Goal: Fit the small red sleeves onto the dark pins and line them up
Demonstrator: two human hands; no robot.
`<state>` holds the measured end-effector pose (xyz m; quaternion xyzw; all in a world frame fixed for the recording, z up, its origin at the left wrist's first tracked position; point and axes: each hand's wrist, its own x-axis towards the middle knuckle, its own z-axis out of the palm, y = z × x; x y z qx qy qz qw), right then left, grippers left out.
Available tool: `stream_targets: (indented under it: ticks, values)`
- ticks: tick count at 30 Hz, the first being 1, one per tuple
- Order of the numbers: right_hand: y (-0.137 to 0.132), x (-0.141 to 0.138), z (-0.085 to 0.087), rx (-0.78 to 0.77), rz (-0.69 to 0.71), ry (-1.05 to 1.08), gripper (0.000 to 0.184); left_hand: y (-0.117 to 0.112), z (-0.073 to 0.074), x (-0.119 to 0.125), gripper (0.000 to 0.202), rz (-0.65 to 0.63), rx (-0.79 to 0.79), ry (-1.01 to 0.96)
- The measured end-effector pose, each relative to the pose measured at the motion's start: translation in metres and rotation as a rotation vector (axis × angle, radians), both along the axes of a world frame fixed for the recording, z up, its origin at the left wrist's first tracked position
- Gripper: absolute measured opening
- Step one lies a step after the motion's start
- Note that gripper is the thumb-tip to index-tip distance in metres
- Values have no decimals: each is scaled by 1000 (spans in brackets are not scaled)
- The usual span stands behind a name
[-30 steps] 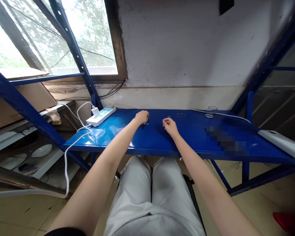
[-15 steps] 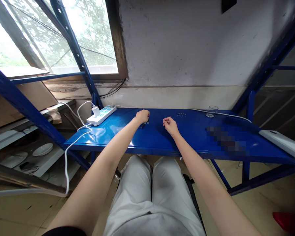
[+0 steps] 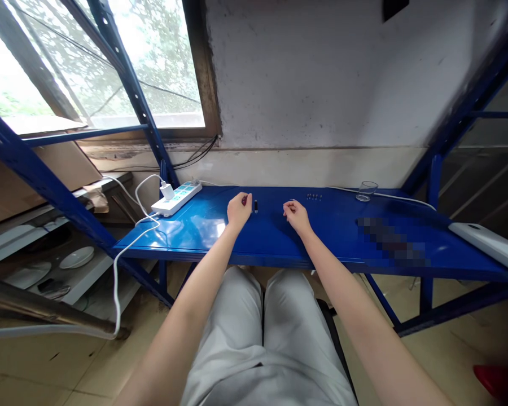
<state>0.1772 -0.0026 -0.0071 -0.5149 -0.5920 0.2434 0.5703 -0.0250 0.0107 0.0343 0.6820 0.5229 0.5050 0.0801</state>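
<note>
The left hand and right hand curl up, but I can't tell if they grip anything, and a small black piece sits between them, in from the bench's back edge, probably for easy reach.

A blue table bears a white power strip at its left end, a dark piece at mid-table and a row of tiny bits farther right. At far right stands a glass; nearer lie a pixelated item and, rightmost, a white case.
</note>
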Motion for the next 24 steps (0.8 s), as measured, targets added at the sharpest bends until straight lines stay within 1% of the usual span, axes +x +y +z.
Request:
stream_targets:
  ticks: [3,4,6,8,11,19,21,24]
  values:
    - [-3,0,2,1,-14,-3,27,-13,-21,-6,36,-18,-48,-170]
    - [-4,0,3,-1,-19,-5,27,-15,-25,-7,38,-27,-62,-219]
    - [-5,0,3,0,-30,-12,27,-18,-30,-10,39,-31,-87,-312]
    - [-6,0,3,0,-36,-24,26,-19,-30,-12,37,-31,-117,-385]
    - [-7,-1,4,-6,-43,-30,26,-19,-27,-14,35,-41,-163,-434]
    - [-10,-3,8,-32,-53,-86,26,-20,-28,-13,35,-56,-163,-431]
    - [-12,-2,10,-38,-150,-150,26,-20,-28,-13,35,-56,-159,-430]
    - [-19,7,15,-49,-445,-306,27,-19,-27,-13,35,-51,-151,-438]
